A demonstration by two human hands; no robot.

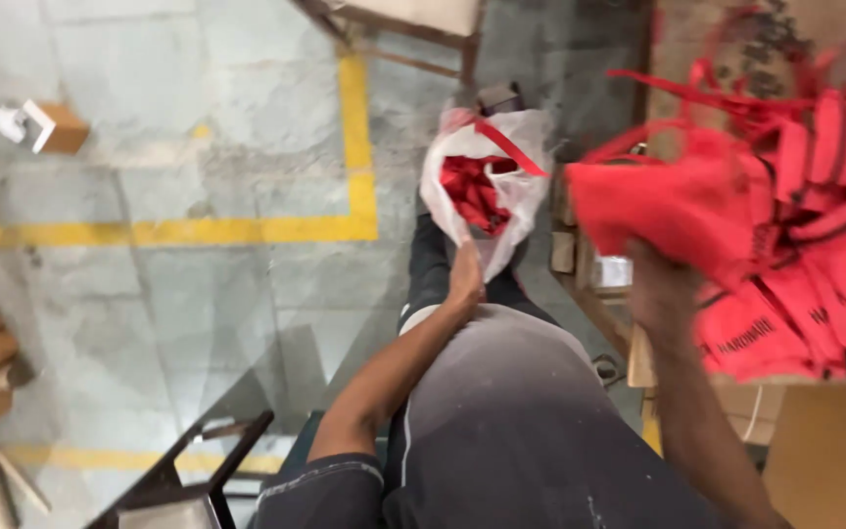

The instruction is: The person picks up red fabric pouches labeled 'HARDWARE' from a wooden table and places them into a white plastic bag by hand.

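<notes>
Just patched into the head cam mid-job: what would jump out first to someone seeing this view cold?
The mass of bright red fabric pieces filling the right side, with the right hand gripping a bunch of it at the pile's left edge. Next, at centre, the white plastic bag with more red fabric inside, its mouth held open by the left hand in front of the person's legs. Behind, yellow floor lines cross the grey concrete.

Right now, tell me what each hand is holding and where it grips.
The left hand grips the white plastic bag by its rim. The right hand holds a red fabric piece by its lower edge.
</notes>
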